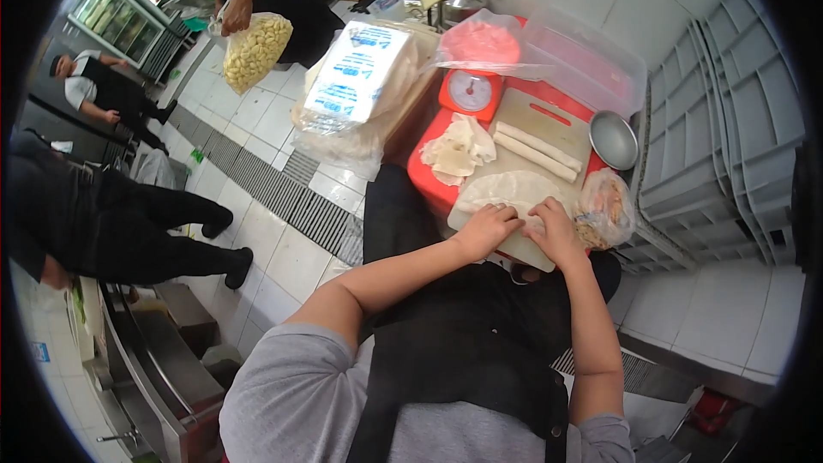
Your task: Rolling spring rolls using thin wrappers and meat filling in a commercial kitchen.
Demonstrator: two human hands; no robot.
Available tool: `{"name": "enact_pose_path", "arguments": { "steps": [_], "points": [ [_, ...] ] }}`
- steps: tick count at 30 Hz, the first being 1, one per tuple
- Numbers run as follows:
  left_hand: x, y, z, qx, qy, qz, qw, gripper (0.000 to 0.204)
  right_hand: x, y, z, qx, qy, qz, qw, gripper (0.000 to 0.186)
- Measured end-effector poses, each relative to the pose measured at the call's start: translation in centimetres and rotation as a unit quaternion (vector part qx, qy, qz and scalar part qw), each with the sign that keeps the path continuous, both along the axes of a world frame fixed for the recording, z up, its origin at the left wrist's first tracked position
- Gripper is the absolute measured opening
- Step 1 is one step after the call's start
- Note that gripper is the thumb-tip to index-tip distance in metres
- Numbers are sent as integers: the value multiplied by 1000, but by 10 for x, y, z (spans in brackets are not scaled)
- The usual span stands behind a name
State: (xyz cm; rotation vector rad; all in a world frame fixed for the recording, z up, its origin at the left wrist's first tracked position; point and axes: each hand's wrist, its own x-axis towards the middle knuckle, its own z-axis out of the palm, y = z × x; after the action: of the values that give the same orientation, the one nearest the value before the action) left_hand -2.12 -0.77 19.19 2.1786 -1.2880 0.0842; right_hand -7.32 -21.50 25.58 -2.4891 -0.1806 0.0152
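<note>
A thin, pale round wrapper [497, 190] lies across the near end of a whitish cutting board [542, 110]. My left hand [490, 230] and my right hand [554, 233] are at its near edge, fingertips curled down and pinching it close together. What lies under the fingers is mostly hidden. Two pale rolls [538, 153] rest side by side farther up the board. Left of them sits a crumpled heap of wrapper sheets [459, 150]. Beside my right hand is a clear plastic bag [607, 206] of brownish filling.
A red scale [471, 91], a pink bundle in plastic [484, 41], a clear tub [591, 56] and a metal bowl [613, 139] surround the board. Grey crates [716, 120] stand right; a wrapped package [356, 69] left. A co-worker's hand [237, 14] holds a bag of yellowish pieces [255, 51].
</note>
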Motion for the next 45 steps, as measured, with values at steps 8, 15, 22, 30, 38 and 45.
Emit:
{"name": "enact_pose_path", "arguments": {
  "steps": [8, 15, 22, 30, 38, 45],
  "points": [
    [31, -1, -14, -32, 50, -23, 998, 31, 14, -5, -23, -44, 39, 39, 997, 17],
    [33, 4, 5, -20, 41, -33, 998, 33, 20, -11, -20, -44, 4, 59, 997, 19],
    [39, -3, 12, -26, 85, -33, 996, 28, 31, -19, -38, -28, 22, 67, 997, 22],
    [43, 1, -1, -5, 50, 3, 999, 30, 41, -12, -28, -46, 35, 82, 995, 22],
    [44, -9, 12, -18, -4, 16, 1000, 30, 59, -23, -47, -58, 67, 80, 993, 29],
    [54, -7, -2, 36, 49, 30, 998, 29, 62, -17, -28, -34, 43, 99, 994, 27]
  ]
}}
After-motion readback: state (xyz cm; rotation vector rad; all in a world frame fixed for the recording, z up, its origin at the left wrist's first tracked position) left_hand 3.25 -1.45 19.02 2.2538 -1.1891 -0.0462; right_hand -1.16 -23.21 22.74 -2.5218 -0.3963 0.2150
